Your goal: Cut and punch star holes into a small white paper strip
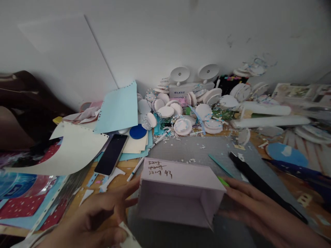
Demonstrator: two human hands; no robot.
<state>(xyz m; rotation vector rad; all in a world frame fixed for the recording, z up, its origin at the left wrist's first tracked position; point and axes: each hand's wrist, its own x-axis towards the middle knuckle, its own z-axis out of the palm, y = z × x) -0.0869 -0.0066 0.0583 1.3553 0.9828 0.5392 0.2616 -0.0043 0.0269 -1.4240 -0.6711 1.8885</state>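
A small open white cardboard box [178,174], handwriting on its top panel, is tilted with its hollow side toward me above the grey cutting mat [165,150]. My left hand [103,215] pinches a pale strip of paper [129,237] between thumb and finger, while its other fingertips touch the box's left wall. On the right wall rests my right hand [250,203], its fingers gripping the edge and partly hidden below. A bright green piece [223,181] shows at its fingertips. Close by lie a thin teal strip [219,165] and a black craft knife [263,184].
Several white foam discs [165,112] are heaped along the wall among paper scraps. A phone [111,155], a light blue punched sheet [119,106], a curled cream sheet [77,151] and a blue disc [138,131] lie left. Blue-handled scissors [297,172] lie at right.
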